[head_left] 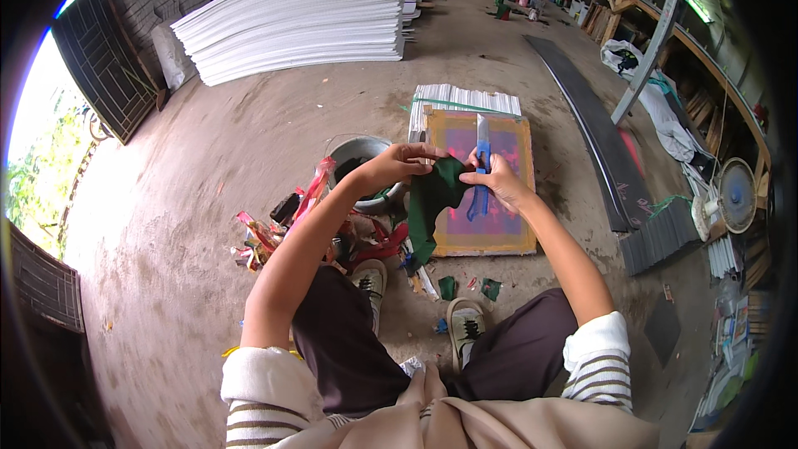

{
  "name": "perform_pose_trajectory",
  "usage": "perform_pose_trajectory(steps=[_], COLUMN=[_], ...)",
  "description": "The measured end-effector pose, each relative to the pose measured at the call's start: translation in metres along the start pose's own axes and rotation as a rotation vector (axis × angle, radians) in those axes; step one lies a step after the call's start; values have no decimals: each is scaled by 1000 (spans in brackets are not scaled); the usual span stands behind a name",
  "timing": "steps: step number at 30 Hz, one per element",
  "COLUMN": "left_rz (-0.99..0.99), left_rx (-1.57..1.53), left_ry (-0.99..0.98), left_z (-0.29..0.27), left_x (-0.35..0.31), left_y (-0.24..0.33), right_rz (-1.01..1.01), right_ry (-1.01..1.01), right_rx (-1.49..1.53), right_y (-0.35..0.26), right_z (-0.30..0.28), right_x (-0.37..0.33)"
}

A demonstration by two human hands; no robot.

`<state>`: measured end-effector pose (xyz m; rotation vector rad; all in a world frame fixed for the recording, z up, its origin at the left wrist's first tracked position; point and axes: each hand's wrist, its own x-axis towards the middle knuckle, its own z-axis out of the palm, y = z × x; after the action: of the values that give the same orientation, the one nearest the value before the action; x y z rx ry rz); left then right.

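A strip of dark green cloth (431, 208) hangs between my hands, its lower end dangling over scraps on the floor. My left hand (405, 163) pinches its upper edge with closed fingers. In my right hand (501, 180) is a pair of blue-handled scissors (481, 155), held upright with the pale blades upward and the handles below the palm. My right thumb reaches the cloth's right edge; whether it grips the cloth I cannot tell. Beneath my hands lies a framed printing screen (519, 233) with a yellowish border and a purple-pink middle.
A grey bucket (339, 148) stands left of the frame, beside a heap of red and coloured scraps (259, 241). Green offcuts (490, 288) lie by my shoes. White sheets (291, 21) are stacked farther off. Dark boards (582, 116) and a fan (736, 187) are at right.
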<state>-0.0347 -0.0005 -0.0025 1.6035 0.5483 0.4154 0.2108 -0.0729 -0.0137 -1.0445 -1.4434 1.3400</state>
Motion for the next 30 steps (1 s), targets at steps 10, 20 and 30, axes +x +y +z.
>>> perform_pose_trajectory(steps=[10, 20, 30], left_rz=[100, 324, 203], left_rx=[147, 385, 477], left_ry=[147, 335, 160], left_z=[39, 51, 42], left_x=[6, 12, 8], left_y=[-11, -10, -9], right_rz=[-114, -222, -31], right_ry=[362, 470, 506], right_rx=[-202, -340, -294], right_y=[-2, 8, 19], right_z=[19, 18, 6], right_x=[12, 11, 9])
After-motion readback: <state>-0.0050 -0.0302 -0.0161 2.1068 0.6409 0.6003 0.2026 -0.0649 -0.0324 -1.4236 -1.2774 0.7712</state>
